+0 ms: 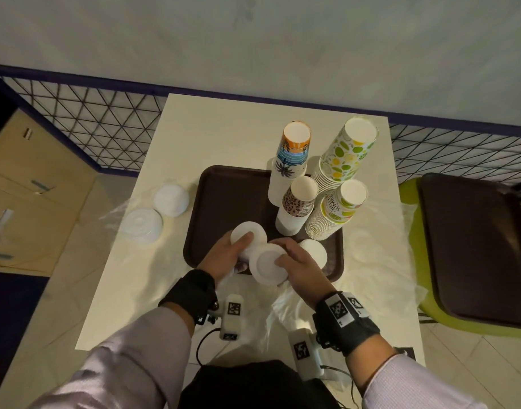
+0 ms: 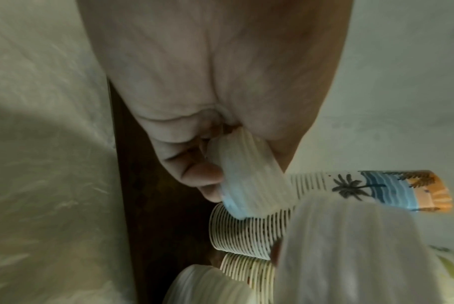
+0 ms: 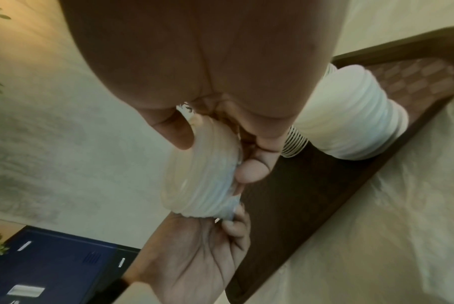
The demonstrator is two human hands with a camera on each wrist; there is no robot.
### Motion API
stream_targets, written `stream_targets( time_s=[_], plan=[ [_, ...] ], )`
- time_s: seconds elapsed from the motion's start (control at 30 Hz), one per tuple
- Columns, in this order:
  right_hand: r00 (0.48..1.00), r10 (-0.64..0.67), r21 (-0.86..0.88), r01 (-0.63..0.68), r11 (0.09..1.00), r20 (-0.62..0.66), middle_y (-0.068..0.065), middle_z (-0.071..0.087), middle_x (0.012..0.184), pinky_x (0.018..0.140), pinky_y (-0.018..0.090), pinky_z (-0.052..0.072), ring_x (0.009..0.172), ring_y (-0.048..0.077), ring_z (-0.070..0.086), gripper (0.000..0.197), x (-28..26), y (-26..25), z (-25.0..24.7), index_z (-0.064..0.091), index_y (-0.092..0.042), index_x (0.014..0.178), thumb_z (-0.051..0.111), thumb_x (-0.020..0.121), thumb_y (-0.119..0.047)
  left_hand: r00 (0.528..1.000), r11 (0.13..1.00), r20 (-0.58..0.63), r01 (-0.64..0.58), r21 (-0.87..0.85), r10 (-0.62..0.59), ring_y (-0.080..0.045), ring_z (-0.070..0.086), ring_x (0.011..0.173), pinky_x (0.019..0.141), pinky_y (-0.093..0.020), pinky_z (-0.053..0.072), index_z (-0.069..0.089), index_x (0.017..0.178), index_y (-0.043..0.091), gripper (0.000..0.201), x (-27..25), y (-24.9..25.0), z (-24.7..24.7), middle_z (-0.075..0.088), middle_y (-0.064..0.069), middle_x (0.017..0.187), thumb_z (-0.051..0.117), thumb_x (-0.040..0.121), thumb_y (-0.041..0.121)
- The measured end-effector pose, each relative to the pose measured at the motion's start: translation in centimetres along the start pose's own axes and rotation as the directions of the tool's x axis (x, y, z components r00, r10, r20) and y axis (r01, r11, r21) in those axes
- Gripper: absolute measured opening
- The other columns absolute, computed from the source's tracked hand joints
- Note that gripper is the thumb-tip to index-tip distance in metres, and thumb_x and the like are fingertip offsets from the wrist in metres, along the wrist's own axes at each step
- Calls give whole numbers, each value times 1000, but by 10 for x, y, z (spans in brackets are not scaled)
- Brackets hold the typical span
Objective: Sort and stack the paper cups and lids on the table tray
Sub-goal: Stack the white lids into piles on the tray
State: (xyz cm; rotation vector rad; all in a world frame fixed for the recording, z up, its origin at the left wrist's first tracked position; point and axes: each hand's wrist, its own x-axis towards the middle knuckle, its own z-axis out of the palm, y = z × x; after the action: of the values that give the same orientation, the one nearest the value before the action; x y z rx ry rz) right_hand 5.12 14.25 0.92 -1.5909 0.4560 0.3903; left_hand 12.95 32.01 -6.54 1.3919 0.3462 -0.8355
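Observation:
A brown tray [image 1: 224, 190] lies on the white table. My left hand [image 1: 238, 246] grips a stack of white lids [image 1: 250, 233] over the tray's near edge; in the left wrist view the fingers curl round that lid stack [image 2: 254, 176]. My right hand [image 1: 286, 256] grips a second lid stack [image 1: 265, 267] just beside it, touching the left hand [image 3: 194, 257]; the stack in the right hand [image 3: 202, 174] is tilted. A third lid stack [image 1: 315, 250] stands on the tray. Several upside-down cup stacks stand at the tray's right: palm print [image 1: 291, 154], leopard print [image 1: 299, 202], two lime prints [image 1: 345, 154].
Two more lid stacks [image 1: 170, 199] [image 1: 141, 225] sit on the table left of the tray, on clear plastic wrap. A green chair with a second brown tray [image 1: 474, 246] stands to the right. A wire fence runs behind the table, with cardboard boxes [image 1: 32, 187] at left.

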Motion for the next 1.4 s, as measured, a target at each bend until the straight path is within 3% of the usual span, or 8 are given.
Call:
stream_targets(
  time_s=[0.07,0.17,0.43,0.57,0.7,0.87,1.13,1.4],
  plan=[
    [1000,20,-32,-20,999,-11,-1,58,105,63,30,54,85,17,58,31,1,4,-3,57,-14,124,49,96,-5,1000,997,3,-8,77,8,-31,64,121,102,-52,56,56,131,36,68,6,-1,-2,63,-10,136,78,73,64],
    [999,38,-59,-39,997,-25,-2,59,107,68,35,55,91,19,58,30,-3,12,-8,59,-19,121,52,92,-13,1000,959,4,-24,281,24,-27,60,120,95,-42,56,47,141,32,59,14,-1,0,58,-7,136,69,91,56],
    [990,27,-79,-38,996,-135,-4,59,103,62,36,52,87,19,58,31,-13,27,-32,62,-24,116,48,96,-5,998,735,-8,-45,676,68,-18,54,110,95,-31,42,37,151,20,62,33,-2,23,58,-5,134,65,100,41],
    [978,18,-35,-25,999,-208,4,61,109,58,36,52,94,30,60,37,-11,27,-43,64,-24,116,48,82,-25,994,656,-24,-49,753,102,-23,58,113,101,-37,48,42,147,23,63,39,-6,30,58,-7,133,71,95,44],
    [970,8,-3,-10,1000,-243,2,63,109,58,36,53,95,31,61,37,-10,26,-50,64,-25,114,47,81,-25,987,580,-85,-10,815,136,-27,52,107,102,-35,44,44,150,26,64,41,-8,35,36,-13,140,68,95,49],
    [971,9,15,-5,1000,-237,4,64,113,58,34,53,95,29,62,37,-10,29,-54,65,-25,116,48,83,-25,985,411,-111,48,910,132,-40,40,131,112,-47,39,36,158,30,70,45,-8,36,34,-16,146,58,97,59],
    [979,-8,6,10,1000,-202,0,64,107,57,33,53,93,27,63,39,-9,31,-54,65,-26,114,49,78,-28,978,420,-135,58,905,157,-41,35,140,112,-50,40,27,160,29,83,38,2,39,31,-16,151,59,93,64],
    [981,-21,12,24,1000,-190,2,65,105,57,34,52,91,27,63,36,-9,36,-55,65,-28,111,50,78,-30,982,60,34,-46,997,185,-34,36,129,100,-50,48,17,158,35,112,41,-12,57,28,-9,141,80,71,66]
  ],
)
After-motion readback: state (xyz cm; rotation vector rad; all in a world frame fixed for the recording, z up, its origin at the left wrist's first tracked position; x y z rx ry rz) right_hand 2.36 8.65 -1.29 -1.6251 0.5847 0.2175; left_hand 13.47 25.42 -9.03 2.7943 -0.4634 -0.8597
